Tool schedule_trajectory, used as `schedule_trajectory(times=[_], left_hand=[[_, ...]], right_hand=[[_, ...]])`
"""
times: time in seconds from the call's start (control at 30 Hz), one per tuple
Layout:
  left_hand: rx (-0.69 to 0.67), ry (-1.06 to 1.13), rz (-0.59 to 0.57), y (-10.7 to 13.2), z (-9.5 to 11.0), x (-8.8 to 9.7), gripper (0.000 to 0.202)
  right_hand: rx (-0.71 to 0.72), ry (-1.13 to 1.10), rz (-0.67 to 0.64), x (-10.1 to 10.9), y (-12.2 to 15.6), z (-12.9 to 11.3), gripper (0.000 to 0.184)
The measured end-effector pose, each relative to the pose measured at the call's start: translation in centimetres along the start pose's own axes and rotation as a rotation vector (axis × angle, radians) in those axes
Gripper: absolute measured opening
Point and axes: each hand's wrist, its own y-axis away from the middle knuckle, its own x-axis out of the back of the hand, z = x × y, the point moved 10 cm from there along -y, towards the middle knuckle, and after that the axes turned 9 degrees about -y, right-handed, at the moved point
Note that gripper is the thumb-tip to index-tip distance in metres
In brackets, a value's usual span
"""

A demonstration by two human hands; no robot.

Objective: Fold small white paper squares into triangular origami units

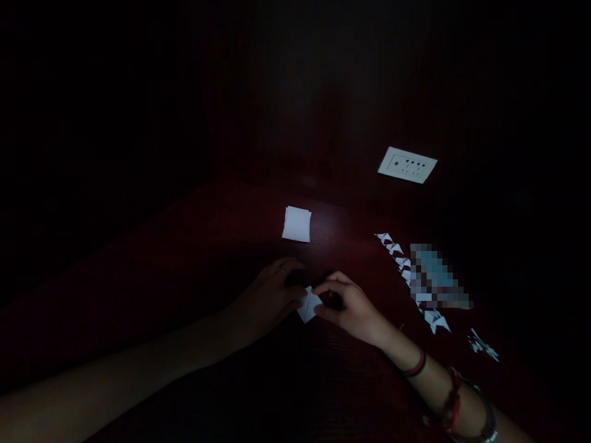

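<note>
dark red wood makes up the table point(184, 240), with a left hand point(276, 286) and a right hand point(353, 306) meeting over it, thumb and forefinger of each drawn narrow. a careless outward swing of the right could scatter the row of folded papers point(403, 263) to its side, while the paper stack point(297, 224) lies farther off. held between both hands' fingertips, the small folded sheet point(308, 307) might crease crookedly if a finger slipped in this dim light.
</note>
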Motion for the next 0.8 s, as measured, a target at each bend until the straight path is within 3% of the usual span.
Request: schedule_trajectory(times=[0.23, 0.43, 0.8], left_hand=[[0.01, -0.04, -0.008, 0.0, -0.6, -0.5, 0.019], [0.006, -0.02, -0.006, -0.1, -0.5, -0.7, 0.019], [-0.001, -0.019, -0.007, -0.1, -0.5, -0.7, 0.02]], right_hand=[[-0.063, -0.042, 0.092, 0.6, -0.1, 1.0, 0.028], [-0.081, -0.046, 0.096, 0.7, -0.3, 1.2, 0.019], [0.08, 0.026, 0.059, 0.5, -0.3, -0.7, 0.012]])
